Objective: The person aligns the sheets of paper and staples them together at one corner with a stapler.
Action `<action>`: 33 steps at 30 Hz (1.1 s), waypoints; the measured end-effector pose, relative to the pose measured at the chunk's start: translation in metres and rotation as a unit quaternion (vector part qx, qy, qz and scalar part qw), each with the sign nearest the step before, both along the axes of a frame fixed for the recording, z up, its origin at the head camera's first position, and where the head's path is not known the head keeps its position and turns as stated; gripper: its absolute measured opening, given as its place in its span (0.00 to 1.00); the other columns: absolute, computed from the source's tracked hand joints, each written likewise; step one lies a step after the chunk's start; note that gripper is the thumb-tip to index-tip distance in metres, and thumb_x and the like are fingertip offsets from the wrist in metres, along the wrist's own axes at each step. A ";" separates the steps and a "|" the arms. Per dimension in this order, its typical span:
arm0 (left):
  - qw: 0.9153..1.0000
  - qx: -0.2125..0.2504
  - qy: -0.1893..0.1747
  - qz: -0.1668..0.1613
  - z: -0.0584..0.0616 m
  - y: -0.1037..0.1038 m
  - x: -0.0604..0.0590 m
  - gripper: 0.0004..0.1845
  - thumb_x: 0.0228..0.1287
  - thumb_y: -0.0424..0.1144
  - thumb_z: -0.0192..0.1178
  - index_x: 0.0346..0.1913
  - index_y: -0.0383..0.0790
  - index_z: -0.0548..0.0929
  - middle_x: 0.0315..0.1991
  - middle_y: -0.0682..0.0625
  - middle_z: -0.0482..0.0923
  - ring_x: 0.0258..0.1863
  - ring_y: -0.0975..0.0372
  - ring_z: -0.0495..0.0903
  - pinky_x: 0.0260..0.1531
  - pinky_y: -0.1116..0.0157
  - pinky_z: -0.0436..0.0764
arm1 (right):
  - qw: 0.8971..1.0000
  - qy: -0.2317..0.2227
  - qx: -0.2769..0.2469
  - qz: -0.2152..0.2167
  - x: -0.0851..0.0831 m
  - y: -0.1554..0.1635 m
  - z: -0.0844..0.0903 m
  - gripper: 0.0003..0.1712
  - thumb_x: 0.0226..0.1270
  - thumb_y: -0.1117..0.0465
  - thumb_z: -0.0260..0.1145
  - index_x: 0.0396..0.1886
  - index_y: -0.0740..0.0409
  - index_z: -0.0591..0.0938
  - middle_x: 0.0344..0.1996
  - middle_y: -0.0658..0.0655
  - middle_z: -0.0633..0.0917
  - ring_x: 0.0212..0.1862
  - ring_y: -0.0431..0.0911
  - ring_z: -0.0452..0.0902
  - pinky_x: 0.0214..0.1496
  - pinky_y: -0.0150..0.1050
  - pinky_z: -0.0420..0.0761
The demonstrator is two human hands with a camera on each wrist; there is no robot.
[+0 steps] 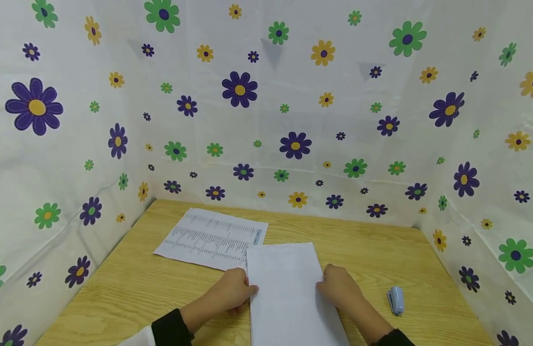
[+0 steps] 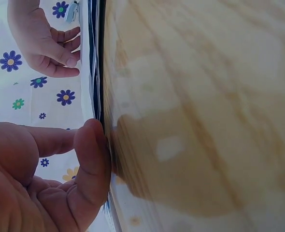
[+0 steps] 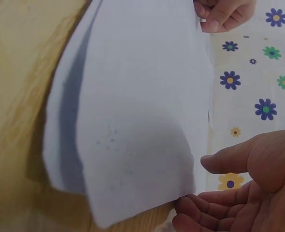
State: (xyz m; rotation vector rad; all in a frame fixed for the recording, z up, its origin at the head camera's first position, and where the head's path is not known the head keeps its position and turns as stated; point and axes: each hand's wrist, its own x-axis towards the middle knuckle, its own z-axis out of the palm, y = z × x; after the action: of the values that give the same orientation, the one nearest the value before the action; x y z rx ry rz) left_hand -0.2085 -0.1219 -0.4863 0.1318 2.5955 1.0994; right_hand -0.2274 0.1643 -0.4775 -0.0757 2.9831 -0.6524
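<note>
Two hands flank a blank paper stack (image 1: 288,293); its long axis runs away from the body. Left hand (image 1: 231,293) and right hand (image 1: 340,288) are pressed, fingers relaxed, against opposite long edges.

Two hands (image 1: 231,290) (image 1: 337,286), one stapler (image 1: 395,300), one printed sheet (image 1: 212,238), perhaps several blank sheets (image 1: 288,288).
</note>
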 end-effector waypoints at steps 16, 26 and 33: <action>0.999 0.012 0.026 0.025 -0.002 -0.028 -0.020 0.15 0.70 0.44 0.65 0.43 0.34 0.76 0.16 0.47 0.78 0.13 0.61 0.76 0.13 0.67 0.76 | 0.998 -0.038 0.042 -0.013 -0.034 -0.031 0.027 0.25 0.66 0.53 0.72 0.51 0.70 0.83 0.31 0.56 0.82 0.32 0.48 0.75 0.34 0.42 0.77; 0.987 -0.088 0.108 0.086 0.014 -0.072 -0.045 0.21 0.68 0.47 0.66 0.47 0.30 0.77 0.31 0.46 0.80 0.26 0.57 0.77 0.26 0.61 0.77 | 0.999 -0.021 -0.016 0.022 -0.056 -0.087 0.048 0.26 0.65 0.52 0.73 0.56 0.65 0.83 0.31 0.55 0.82 0.28 0.46 0.74 0.27 0.37 0.73; 0.972 -0.139 0.142 0.123 0.013 -0.119 -0.057 0.23 0.67 0.49 0.64 0.46 0.28 0.77 0.34 0.41 0.80 0.31 0.53 0.76 0.31 0.56 0.75 | 0.995 0.013 -0.022 0.095 -0.074 -0.115 0.034 0.26 0.67 0.50 0.71 0.58 0.61 0.83 0.54 0.58 0.85 0.49 0.50 0.81 0.53 0.48 0.82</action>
State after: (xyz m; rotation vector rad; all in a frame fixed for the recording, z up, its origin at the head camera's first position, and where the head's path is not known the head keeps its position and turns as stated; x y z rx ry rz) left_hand -0.2651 -0.2413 -0.4731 -0.1103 3.0598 0.8262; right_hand -0.3010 0.0488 -0.4432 -0.3676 2.9362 -0.6998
